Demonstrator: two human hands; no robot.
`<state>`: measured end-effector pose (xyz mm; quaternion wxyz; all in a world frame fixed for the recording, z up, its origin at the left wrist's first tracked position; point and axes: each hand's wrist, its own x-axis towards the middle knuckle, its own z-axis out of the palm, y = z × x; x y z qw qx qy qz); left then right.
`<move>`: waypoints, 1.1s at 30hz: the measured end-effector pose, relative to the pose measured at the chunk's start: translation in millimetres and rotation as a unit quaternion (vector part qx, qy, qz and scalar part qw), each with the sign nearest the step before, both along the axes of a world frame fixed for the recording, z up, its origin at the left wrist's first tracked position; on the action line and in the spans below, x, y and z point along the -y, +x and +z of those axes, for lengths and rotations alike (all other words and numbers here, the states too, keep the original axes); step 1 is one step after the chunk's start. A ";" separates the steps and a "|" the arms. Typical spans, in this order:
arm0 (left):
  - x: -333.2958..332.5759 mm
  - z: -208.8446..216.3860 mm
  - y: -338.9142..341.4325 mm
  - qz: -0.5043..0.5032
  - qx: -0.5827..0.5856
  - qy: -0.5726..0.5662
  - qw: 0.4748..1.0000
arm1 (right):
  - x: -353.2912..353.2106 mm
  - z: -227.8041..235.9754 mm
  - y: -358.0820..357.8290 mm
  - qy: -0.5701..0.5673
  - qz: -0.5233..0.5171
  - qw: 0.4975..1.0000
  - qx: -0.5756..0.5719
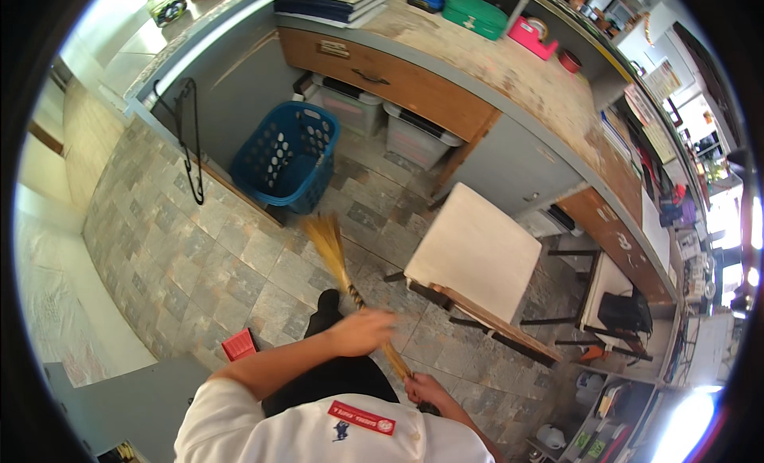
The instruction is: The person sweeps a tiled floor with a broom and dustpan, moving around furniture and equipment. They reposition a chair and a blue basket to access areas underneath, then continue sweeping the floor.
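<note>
I hold a straw broom (327, 242) slantwise, its yellow bristles on or just above the tiled floor near a blue laundry basket (290, 162). My left hand (362, 332) is closed on the middle of the handle; its fingertips are slightly smeared. Lower down, near my body, my right hand (422, 389) is wrapped round the top end of the handle. A red dustpan (239, 344) lies on the floor to the left of my left forearm. One dark shoe shows beside the broom.
A chair with a cream seat (480, 239) stands to the right, another chair (606, 296) behind it. Lidded plastic boxes (418, 138) sit under the wooden counter (477, 61). Black hangers (187, 137) hang on the grey panel's edge. Shelves (609, 415) stand at lower right.
</note>
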<state>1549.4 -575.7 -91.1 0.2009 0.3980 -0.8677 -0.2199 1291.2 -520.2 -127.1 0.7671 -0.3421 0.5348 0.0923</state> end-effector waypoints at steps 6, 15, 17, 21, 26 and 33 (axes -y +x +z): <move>-124.8 -50.6 165.8 0.338 0.239 0.315 0.854 | 110.2 -26.6 142.8 -0.106 -0.103 0.988 0.039; -155.3 -88.5 252.6 0.419 0.144 0.498 0.745 | 309.3 -65.6 270.1 -0.115 -0.227 0.966 0.051; -141.4 -82.7 268.6 0.464 0.054 0.484 0.740 | 350.5 -72.8 292.1 -0.086 -0.276 0.949 0.127; -127.6 -70.2 289.2 0.541 0.004 0.442 0.716 | 383.0 -64.9 333.1 -0.063 -0.383 0.893 0.228; -153.8 -65.8 286.9 0.628 -0.004 0.523 0.576 | 342.6 -24.3 346.2 0.027 -0.378 0.924 0.048; -123.9 -71.0 262.9 0.538 0.035 0.640 0.548 | 417.9 -66.3 322.8 -0.086 -0.301 0.947 0.069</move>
